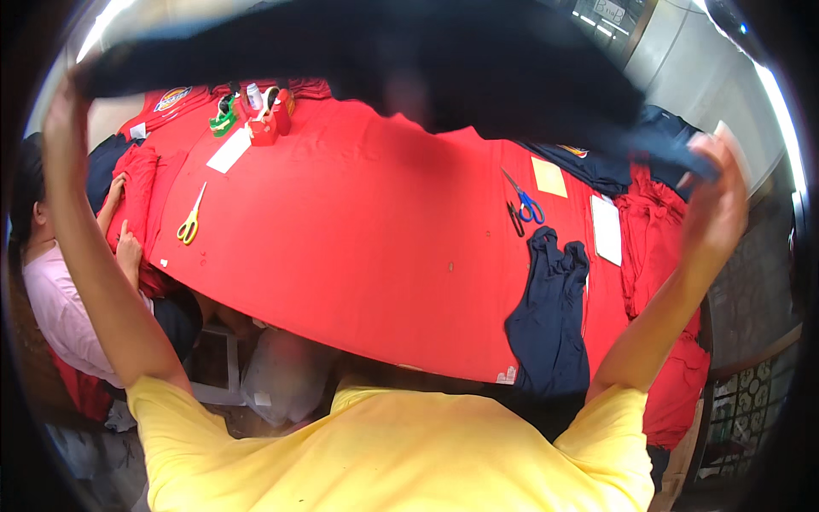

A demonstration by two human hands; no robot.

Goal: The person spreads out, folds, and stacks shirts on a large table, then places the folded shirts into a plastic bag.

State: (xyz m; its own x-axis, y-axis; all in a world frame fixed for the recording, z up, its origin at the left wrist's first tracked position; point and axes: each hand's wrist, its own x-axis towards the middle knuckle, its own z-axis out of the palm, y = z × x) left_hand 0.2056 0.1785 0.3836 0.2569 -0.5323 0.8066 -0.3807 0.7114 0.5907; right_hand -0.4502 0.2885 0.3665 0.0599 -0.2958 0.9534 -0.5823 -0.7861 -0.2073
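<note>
A dark navy garment (512,77), smeared by motion, is stretched wide in the air above the table's far side. My left hand (66,111) is raised at the far left, closed on one end of it; its fingers are partly hidden by the cloth. At the far right, my right hand (718,188) pinches the other end between thumb and fingers. Both arms are lifted and spread apart. Below the cloth lies a table covered in red fabric (358,230).
Yellow-handled scissors (188,224) lie at left, blue-handled scissors (529,207) and a small dark snipper (515,219) at right. A navy garment (550,316) and red garments (653,239) lie rightward. A red box (264,128) stands far left. A person (68,290) handles red cloth there.
</note>
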